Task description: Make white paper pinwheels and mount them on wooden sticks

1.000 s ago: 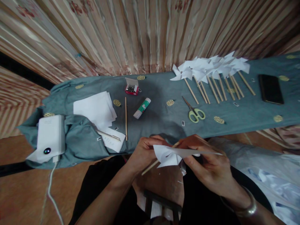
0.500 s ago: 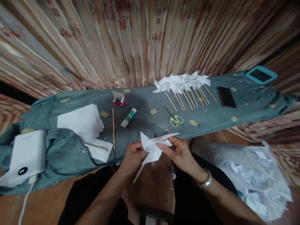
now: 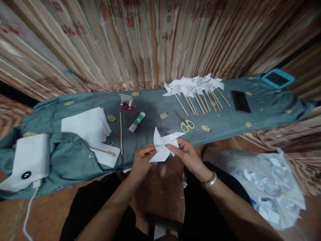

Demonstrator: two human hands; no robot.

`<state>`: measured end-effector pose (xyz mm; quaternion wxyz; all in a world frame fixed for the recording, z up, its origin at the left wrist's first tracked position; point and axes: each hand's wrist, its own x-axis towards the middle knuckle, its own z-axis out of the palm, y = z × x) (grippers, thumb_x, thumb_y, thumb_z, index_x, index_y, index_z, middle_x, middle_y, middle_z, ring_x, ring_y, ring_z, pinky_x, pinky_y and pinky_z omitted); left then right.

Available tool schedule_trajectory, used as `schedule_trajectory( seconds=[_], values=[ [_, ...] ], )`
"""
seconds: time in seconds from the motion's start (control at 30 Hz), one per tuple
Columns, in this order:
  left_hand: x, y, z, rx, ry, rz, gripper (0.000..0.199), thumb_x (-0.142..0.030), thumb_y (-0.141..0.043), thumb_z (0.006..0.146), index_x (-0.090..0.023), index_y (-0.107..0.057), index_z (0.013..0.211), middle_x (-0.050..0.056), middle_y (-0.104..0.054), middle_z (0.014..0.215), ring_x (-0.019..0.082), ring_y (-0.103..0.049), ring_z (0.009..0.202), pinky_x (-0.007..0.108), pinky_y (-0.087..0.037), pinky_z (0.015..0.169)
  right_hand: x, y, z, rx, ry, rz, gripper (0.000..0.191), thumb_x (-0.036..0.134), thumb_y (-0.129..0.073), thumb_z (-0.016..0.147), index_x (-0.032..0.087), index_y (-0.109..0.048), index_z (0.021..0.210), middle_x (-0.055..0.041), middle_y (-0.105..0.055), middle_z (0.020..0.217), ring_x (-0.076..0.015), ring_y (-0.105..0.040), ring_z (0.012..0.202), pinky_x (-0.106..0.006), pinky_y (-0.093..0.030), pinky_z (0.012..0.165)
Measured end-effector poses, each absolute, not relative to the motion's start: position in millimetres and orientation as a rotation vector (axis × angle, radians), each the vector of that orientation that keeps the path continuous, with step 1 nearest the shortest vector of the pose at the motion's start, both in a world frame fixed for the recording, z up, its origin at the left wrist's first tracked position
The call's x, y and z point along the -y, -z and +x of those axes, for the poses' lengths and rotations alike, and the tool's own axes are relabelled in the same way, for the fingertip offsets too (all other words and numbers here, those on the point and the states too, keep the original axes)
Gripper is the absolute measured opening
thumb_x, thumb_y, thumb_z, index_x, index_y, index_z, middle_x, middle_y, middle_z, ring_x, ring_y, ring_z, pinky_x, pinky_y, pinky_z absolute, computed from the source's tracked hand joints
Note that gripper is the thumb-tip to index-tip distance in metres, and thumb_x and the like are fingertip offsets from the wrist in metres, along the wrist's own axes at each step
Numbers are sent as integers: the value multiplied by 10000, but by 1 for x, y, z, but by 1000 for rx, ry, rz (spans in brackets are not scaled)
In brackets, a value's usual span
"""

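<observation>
Right hand [image 3: 188,154]: thumb and fingers clamped on the pinwheel, thumb tip near its centre; a silver bracelet [image 3: 212,180] circles the wrist.
Left hand [image 3: 143,159]: closed on the same pinwheel from its left side, fingers partly hidden behind the paper.
Pinwheel [image 3: 160,152]: white, held up between both hands at the near edge of the cloth-covered desk [image 3: 152,100].
Scissors [image 3: 186,126]: green-handled, lying beyond the right hand.
Glue stick [image 3: 137,121]: beyond the left hand, right of a wooden stick [image 3: 121,134].
Box [image 3: 126,103]: red, lid up, small metal pieces inside.
Paper [image 3: 84,124]: stacked left of the wooden stick, a pen [image 3: 104,151] close by.
Other pinwheels [image 3: 193,86]: in a row behind the scissors.
Phone [image 3: 241,101]: right of that row.
Power bank [image 3: 31,157]: white, at the left end, cable plugged in.
</observation>
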<state>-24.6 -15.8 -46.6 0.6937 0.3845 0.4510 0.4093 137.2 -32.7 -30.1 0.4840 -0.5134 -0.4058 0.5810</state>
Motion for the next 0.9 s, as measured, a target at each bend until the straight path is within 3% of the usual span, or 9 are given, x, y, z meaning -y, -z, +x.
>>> schedule_trajectory(
  seconds=[0.2,0.4,0.9],
  values=[
    [18,42,-31,-1003,-904,887,245,-379,-792,639,-145,-777,711,58,-667,825,69,-489,532,177,-357,432,40,25,132,1039,-1365,-1274,276,443,-723,757,198,-705,883,0,-716,771,-129,-602,661,-250,-490,658],
    [20,30,-39,-956,-911,923,215,-369,-815,630,-164,-778,682,55,-675,800,130,-577,698,203,-430,586,54,13,132,1242,-1157,-1395,199,387,-677,820,201,-715,877,-8,-706,753,-147,-612,679,-256,-484,650],
    [22,21,-46,-925,-781,1025,243,-411,-742,725,-172,-770,693,46,-638,682,176,-587,739,242,-441,632,60,-2,138,1481,-956,-1431,138,315,-634,866,233,-717,940,-20,-738,813,-162,-670,708,-259,-520,660]
  ],
)
